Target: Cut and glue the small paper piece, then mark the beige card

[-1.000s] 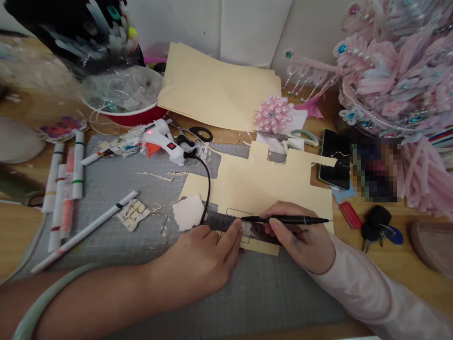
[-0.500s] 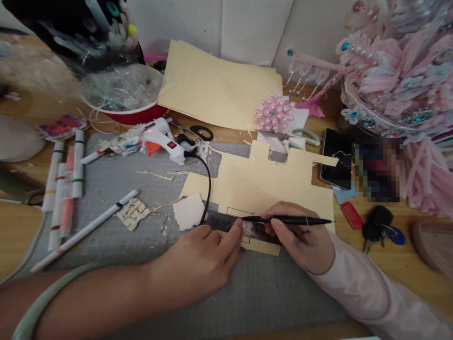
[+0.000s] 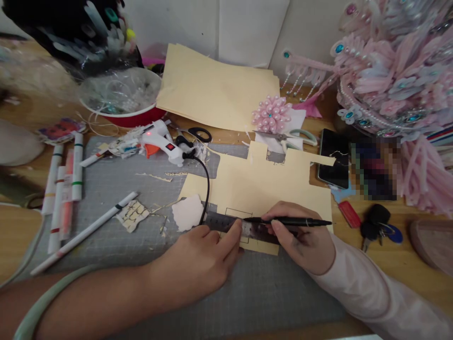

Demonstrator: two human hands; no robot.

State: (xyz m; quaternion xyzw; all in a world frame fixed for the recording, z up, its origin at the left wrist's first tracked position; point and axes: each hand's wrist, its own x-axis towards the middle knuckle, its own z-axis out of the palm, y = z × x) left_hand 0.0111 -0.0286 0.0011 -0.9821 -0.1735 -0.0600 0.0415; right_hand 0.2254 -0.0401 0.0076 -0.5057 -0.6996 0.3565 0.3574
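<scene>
My left hand (image 3: 200,259) presses fingers down flat on a dark ruler (image 3: 221,222) that lies across the near edge of a cut cream paper sheet (image 3: 262,184). My right hand (image 3: 304,241) pinches a black pen (image 3: 288,220), held nearly level, its tip at the ruler's edge beside a drawn rectangle (image 3: 239,213). The sheet rests on a grey cutting mat (image 3: 116,189).
A white glue gun (image 3: 159,140) with a black cord lies at the mat's back. Markers (image 3: 65,182) lie left, a red bowl (image 3: 123,101) behind. A cream paper stack (image 3: 215,89), scissors (image 3: 297,137), a phone (image 3: 332,158), keys (image 3: 378,224) and a pink beaded ornament (image 3: 392,71) fill the right.
Almost nothing differs. The view has shifted slightly; both hands, the ruler and the pen stay in place.
</scene>
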